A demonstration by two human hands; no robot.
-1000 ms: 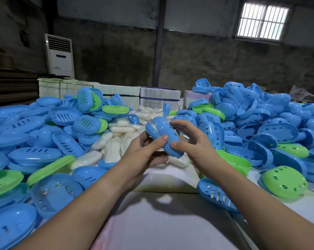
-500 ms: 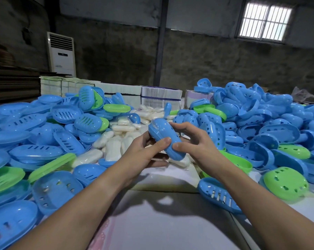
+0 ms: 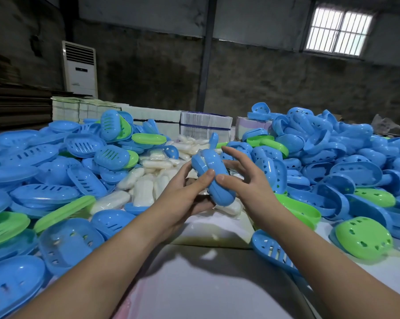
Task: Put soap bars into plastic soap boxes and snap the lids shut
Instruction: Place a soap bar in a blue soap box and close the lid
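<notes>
Fingers (image 3: 201,178) of the left hand (image 3: 185,196) curl round a closed blue soap box (image 3: 214,178), thumb pressed on its upper face, holding it tilted above the white bench (image 3: 205,284). The right hand (image 3: 247,183) touches the box with its thumb only, its other fingers spread wide and apart from it. Wrapped white soap bars (image 3: 143,189) lie heaped on the bench just beyond the hands, between a pile of blue and green slotted trays (image 3: 44,176) at left and a larger pile of blue and green lids (image 3: 332,162) at right. No brand or lettering can be read on the box; markings on the white floor-standing air conditioner (image 3: 80,67) are too small to make out. Behind the bench stand bundled white card stacks (image 3: 205,127), a dark concrete wall, a steel post (image 3: 205,51) and a barred window (image 3: 338,31).
</notes>
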